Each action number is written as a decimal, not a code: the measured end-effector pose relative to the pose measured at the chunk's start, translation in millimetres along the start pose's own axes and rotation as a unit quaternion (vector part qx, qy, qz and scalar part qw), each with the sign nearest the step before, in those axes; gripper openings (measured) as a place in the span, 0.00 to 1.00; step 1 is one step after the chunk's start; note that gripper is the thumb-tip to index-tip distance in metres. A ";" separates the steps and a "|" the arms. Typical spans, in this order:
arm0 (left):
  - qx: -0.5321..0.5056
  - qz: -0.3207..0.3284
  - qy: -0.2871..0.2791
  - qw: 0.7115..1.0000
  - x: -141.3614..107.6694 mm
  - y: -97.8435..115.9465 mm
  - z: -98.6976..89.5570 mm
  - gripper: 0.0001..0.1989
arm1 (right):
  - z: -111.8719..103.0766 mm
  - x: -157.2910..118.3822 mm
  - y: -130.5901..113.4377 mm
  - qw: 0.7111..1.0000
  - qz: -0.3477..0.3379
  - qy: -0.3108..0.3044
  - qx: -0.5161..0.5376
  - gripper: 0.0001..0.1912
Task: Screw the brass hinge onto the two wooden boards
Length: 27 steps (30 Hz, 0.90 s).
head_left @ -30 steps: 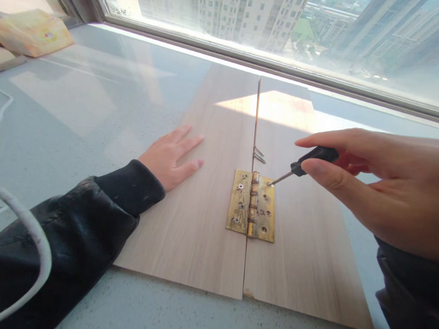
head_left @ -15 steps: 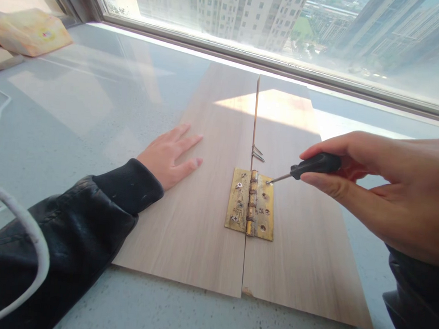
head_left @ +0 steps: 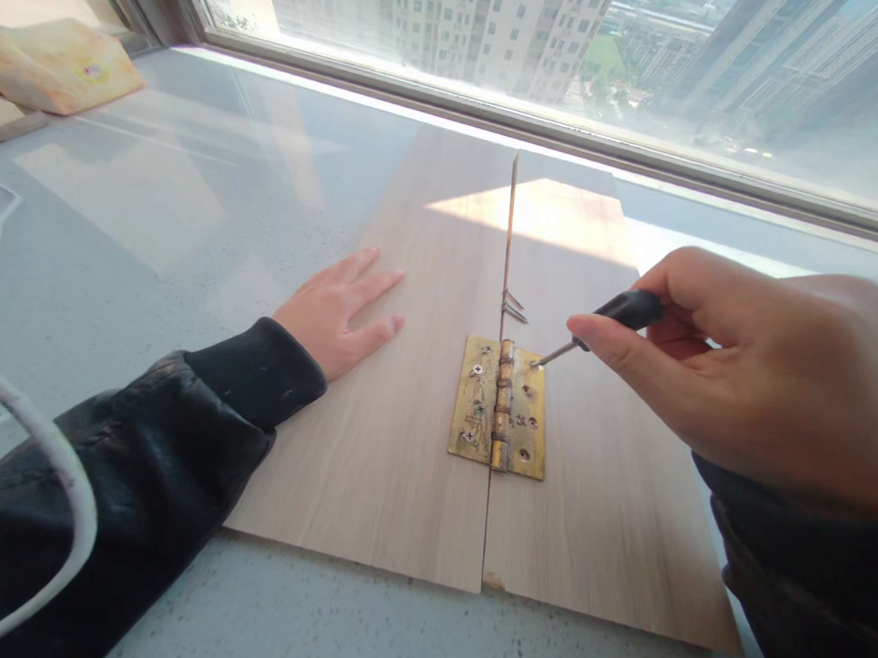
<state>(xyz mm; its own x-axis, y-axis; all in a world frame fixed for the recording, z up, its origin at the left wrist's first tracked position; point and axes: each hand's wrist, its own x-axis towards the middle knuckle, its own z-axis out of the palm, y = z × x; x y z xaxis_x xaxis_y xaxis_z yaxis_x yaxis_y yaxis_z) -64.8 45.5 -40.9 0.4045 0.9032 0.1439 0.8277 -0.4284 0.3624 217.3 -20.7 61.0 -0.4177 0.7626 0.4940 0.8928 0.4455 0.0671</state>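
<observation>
A brass hinge (head_left: 501, 406) lies across the seam between two pale wooden boards. Screw heads show in its left leaf; in the right leaf, the lower holes look bare. My right hand (head_left: 752, 361) is closed round the black handle of a screwdriver (head_left: 621, 310), whose tip meets the top hole of the right leaf. Whether a screw sits under the tip is hard to see. On the left board (head_left: 391, 466) my left hand (head_left: 342, 307) rests flat with spread fingers. Several loose screws (head_left: 514, 307) lie by the seam just above the hinge, partly on the right board (head_left: 605, 541).
The boards lie on a speckled pale sill (head_left: 268, 618) beneath a large window (head_left: 460, 30). A tissue pack (head_left: 58, 67) sits at the far left. A white cable (head_left: 78, 484) loops in front of my left sleeve.
My right hand has rolled over the screwdriver, its thumb now farther forward and the handle tilted more steeply. The tip stays at the same hole. My left hand has not moved.
</observation>
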 end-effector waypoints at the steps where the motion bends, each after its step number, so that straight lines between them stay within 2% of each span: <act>1: 0.000 0.000 0.000 1.000 0.0 0.0 -0.1 0.32 | 0.5 -0.1 -0.2 1.000 0.001 0.002 -0.004 0.23; 3: 0.001 0.002 0.000 1.000 0.1 -0.1 -0.4 0.32 | 1.7 -0.3 -0.7 1.000 0.013 0.002 -0.009 0.22; 11: -0.003 -0.002 0.000 1.000 -0.3 -0.7 -0.1 0.31 | 14.3 1.2 -4.8 0.996 0.066 0.066 -0.002 0.20; 15: -0.012 0.005 0.003 1.000 -1.1 -0.4 -0.2 0.32 | 15.9 1.0 -3.0 0.994 0.097 0.044 0.027 0.12; 18: -0.010 0.003 0.002 1.000 -0.7 0.5 -1.0 0.31 | 11.1 1.0 -2.4 0.992 0.114 0.026 0.057 0.16; 21: -0.004 0.000 -0.007 1.000 -0.2 1.5 -1.8 0.31 | 3.1 1.2 0.2 0.993 0.098 0.005 0.067 0.14; 27: 0.001 0.002 -0.001 1.000 -0.4 1.8 -1.9 0.31 | -7.5 -3.1 18.3 0.997 0.016 -0.050 0.055 0.14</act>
<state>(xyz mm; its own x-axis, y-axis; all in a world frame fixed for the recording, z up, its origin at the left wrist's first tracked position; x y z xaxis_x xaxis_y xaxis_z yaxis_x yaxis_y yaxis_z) -64.2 44.4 -38.6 0.4093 0.9010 0.1438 0.8269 -0.4329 0.3590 236.2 -18.5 67.2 -0.4081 0.8179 0.4056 0.8845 0.4643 -0.0461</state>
